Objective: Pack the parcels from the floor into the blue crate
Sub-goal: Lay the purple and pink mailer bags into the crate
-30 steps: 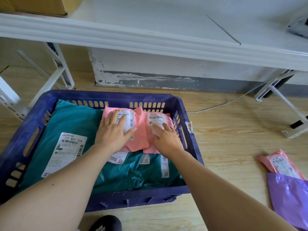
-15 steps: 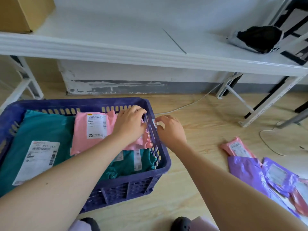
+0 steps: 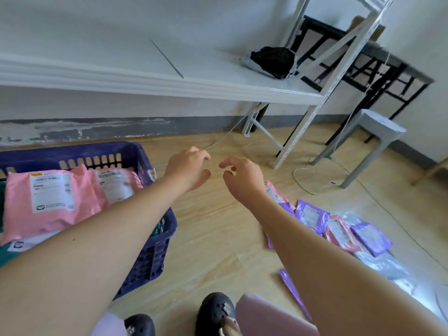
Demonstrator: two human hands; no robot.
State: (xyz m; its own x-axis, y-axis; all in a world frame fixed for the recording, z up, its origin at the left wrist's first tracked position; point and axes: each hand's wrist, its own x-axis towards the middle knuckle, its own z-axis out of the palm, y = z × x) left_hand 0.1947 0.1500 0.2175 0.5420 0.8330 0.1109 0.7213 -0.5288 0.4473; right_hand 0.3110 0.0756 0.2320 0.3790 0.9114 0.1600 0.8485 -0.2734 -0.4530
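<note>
1. Left hand (image 3: 188,169): hangs above the bare floor (image 3: 218,226), just right of the blue crate (image 3: 135,151). Fingers (image 3: 197,152) loosely curled, gripping nothing.
2. Right hand (image 3: 242,177): hangs close beside the left one, not touching it. Fingers (image 3: 231,161) equally slack and empty, probably readying for a fresh pick.
3. Left of both sets of fingers: two pink parcels (image 3: 48,197) inside the crate, flat and label-up on a teal parcel (image 3: 6,254). Laid flat, seemingly, to stack level and save room.
4. Right of and below the right fingers: floor parcels (image 3: 311,215), purple and pink, overlapping in a loose pile. Nearest one (image 3: 274,192) lies just beside the right wrist, so likely the easiest to take.
5. Looks partway through: several yet to go in.
6. Beyond the fingers: white cable (image 3: 303,175) trailing near the pile. Worth not snagging.
</note>
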